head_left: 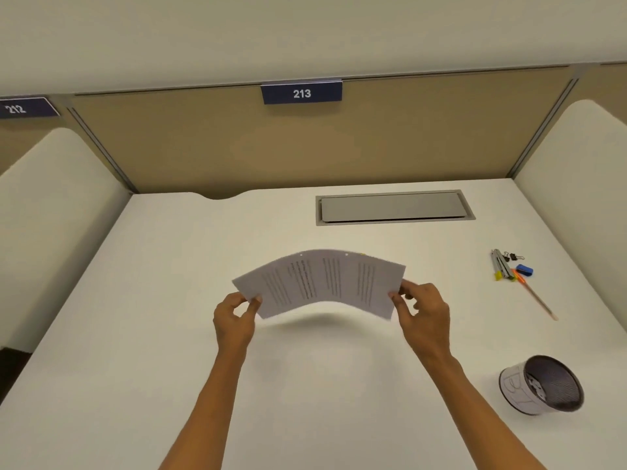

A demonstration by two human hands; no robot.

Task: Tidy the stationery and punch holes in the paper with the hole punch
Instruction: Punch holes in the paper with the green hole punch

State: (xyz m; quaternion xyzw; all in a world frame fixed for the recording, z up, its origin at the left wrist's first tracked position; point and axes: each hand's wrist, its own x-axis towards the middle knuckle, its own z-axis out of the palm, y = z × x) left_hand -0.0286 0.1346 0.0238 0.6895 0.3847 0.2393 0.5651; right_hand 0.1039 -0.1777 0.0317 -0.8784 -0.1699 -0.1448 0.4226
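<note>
Both hands' fingers pinch paper (320, 283); mesh cup (543, 385) tipped (contents unclear).

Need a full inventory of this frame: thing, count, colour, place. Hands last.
paper: one sheet, white with printed text, two holes along far edge, held bowed above desk centre
desk: one, white
cable hatch: one, grey, far right of desk
stationery pile: small cluster, right side; includes a silver metal item, black binder clips, blue piece
pencil: one, orange end, just near of the pile
mesh pen cup: one, dark mesh, tipped on its side, near right
partition: tan, behind desk
number plate 213: one, navy
number plate 212: one, navy, far left
left hand: pinches paper's left edge
right hand: pinches paper's right edge
</note>
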